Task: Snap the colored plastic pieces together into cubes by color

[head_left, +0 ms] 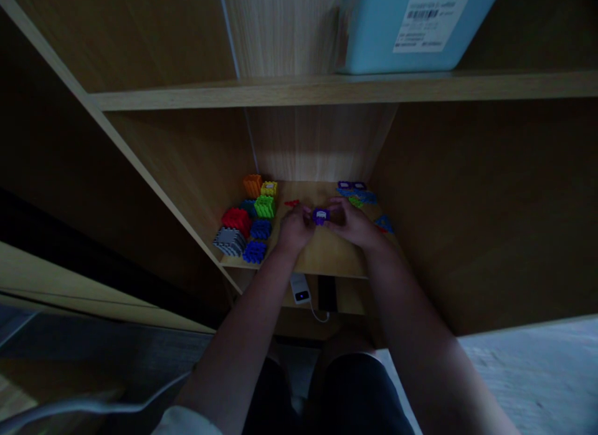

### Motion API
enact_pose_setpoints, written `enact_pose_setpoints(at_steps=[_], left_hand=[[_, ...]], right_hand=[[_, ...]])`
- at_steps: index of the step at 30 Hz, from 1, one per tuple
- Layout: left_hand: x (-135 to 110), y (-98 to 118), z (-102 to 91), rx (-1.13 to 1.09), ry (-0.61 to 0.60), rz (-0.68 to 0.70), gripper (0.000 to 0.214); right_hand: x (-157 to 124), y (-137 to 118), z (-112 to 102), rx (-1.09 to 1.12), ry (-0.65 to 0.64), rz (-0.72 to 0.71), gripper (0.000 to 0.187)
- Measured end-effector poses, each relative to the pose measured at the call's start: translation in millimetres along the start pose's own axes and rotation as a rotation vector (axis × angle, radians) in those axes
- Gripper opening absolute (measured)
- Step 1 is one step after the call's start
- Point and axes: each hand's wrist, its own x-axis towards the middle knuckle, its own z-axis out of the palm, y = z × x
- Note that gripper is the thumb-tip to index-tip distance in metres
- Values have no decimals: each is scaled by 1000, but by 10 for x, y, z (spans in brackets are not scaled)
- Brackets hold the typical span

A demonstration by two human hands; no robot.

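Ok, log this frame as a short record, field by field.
Hands: left hand and right hand, either side of purple piece
Finger contact: too dim to tell
Shelf, left: orange stack, yellow stack, green stack, red stack, grey stack, blue stacks
Shelf, right: blue pieces, green piece
Above: light-blue box, labelled
Below: white device with cable, black item

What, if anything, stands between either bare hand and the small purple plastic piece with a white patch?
Nothing visible does. The small purple plastic piece is directly between the left hand and the right hand. A thin red plastic piece lies just beyond the left hand, outside that gap.
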Motion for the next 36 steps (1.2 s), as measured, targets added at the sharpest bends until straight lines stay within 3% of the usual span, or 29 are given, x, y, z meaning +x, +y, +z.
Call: enact_pose_setpoints(at_steps=[19,36], left_hand=[[25,-129,75,-75,5,71,27],[36,-120,76,-74,9,68,28]], right_hand=[[-7,243,128,146,44,-49,64],[-2,195,118,79,39,-70,61]])
